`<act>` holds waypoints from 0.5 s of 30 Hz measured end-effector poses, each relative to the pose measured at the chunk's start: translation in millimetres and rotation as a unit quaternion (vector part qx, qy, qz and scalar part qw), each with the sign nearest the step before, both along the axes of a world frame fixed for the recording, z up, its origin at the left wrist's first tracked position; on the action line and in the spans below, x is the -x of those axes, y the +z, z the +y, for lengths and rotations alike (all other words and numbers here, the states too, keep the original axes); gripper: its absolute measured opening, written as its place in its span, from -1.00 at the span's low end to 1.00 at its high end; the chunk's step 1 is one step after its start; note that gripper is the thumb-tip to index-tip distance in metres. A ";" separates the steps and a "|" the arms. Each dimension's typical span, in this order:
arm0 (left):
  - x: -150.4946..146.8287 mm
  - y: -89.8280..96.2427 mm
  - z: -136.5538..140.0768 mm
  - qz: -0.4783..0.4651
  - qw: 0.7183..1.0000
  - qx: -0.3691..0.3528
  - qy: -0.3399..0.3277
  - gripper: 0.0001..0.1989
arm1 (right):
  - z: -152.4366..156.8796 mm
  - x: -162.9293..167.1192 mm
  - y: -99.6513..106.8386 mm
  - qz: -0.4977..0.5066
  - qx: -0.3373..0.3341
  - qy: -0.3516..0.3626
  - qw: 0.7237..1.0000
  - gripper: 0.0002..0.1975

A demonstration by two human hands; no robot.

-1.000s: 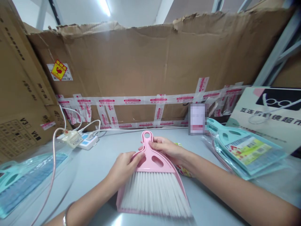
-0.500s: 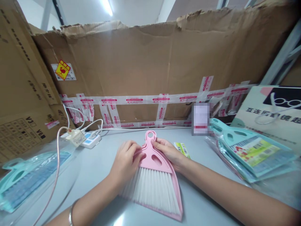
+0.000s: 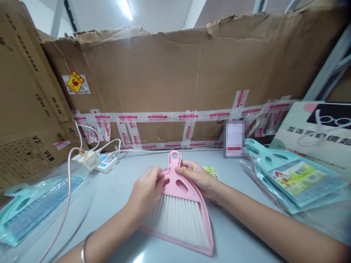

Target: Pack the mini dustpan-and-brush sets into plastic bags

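A pink hand brush [image 3: 178, 212] with white bristles lies nested in a pink dustpan [image 3: 210, 241], handles together and pointing away from me. My left hand [image 3: 148, 186] is closed on the left edge of the pair, its fingertips by the left handle slot. From the right, my right hand [image 3: 196, 177] grips the neck, thumb on top and fingers underneath. Partly behind that hand, a small yellow-green label card [image 3: 212, 171] lies on the table.
Teal brush-and-dustpan sets in clear plastic lie at the right [image 3: 298, 179] and at the left [image 3: 33, 208]. A power strip [image 3: 106, 162] with cables sits at back left. A large cardboard box [image 3: 153, 80] stands behind the grey table [image 3: 115, 204]; a white printed box [image 3: 309, 128] stands right.
The brush and dustpan have shifted very slightly, the handle moving a little left. Both hands keep their hold, and the right hand covers more of the label card.
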State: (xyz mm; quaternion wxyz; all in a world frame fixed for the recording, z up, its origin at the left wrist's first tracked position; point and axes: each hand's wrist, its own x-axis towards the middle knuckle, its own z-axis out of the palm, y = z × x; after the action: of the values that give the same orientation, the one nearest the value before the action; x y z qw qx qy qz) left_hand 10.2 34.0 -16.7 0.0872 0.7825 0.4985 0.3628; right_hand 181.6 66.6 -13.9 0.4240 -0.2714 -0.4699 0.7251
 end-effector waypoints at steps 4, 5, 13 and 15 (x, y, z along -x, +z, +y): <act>0.9 2.2 0.2 -0.018 1.000 0.014 -0.013 -0.91 | -1.3 1.1 0.9 -0.015 -0.010 -0.014 1.000 -0.59; 1.2 2.6 0.4 -0.009 0.999 0.005 -0.031 -0.82 | -1.4 1.3 0.8 -0.014 -0.013 -0.015 1.000 -0.60; 2.3 -2.5 1.9 0.075 0.990 -0.072 -0.090 -0.56 | -4.4 1.6 2.6 -0.040 -0.047 -0.032 0.998 -0.58; 1.7 -3.5 2.1 0.080 0.990 -0.076 -0.092 -0.55 | -5.4 2.2 3.2 -0.041 -0.048 -0.040 0.997 -0.59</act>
State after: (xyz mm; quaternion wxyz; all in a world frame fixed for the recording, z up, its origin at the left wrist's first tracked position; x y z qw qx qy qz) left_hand 8.5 36.1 -20.2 0.0202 0.8557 0.4007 0.3269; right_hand 179.3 61.2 -10.7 0.4450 -0.2992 -0.5099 0.6727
